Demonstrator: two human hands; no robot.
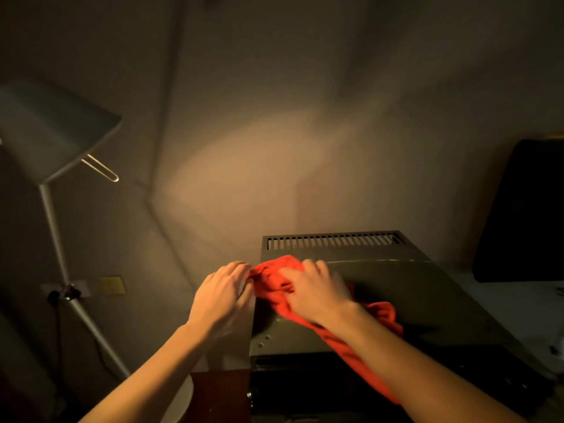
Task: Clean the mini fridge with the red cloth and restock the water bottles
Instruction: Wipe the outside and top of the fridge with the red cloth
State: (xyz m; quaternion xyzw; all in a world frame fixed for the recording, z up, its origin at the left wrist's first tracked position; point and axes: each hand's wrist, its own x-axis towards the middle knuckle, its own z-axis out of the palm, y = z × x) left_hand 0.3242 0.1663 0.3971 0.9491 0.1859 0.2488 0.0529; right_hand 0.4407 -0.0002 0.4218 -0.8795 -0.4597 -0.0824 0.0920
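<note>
The red cloth (276,288) lies crumpled on the top of the dark mini fridge (427,300), near its left edge, and a long wrinkled tail hangs down over the front. The right hand (314,290) presses on the cloth with fingers bent into the folds. The left hand (221,293) is at the fridge's left edge, fingers together, fingertips touching the cloth. A floor lamp (52,132) stands at the left.

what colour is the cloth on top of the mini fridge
The bunched fabric cloth is red to orange-red, plain with no pattern, seen in the head view.
</note>
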